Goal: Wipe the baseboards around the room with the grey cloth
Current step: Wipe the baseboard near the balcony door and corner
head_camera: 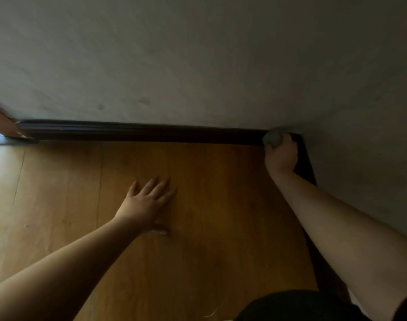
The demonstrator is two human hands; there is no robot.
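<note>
A dark baseboard [140, 133] runs along the foot of the far wall and turns at the right corner into a second stretch [305, 163] along the right wall. My right hand [281, 154] grips the bunched grey cloth [272, 138] and holds it against the baseboard right at that corner. My left hand [147, 205] lies flat on the wooden floor, fingers straight and spread, well short of the far baseboard.
The wooden plank floor [209, 216] fills the middle. Grey walls [198, 66] rise behind and at the right. A brown door or frame edge [3, 123] stands at the far left, with brighter light there. Dark clothing [297, 306] shows at the bottom.
</note>
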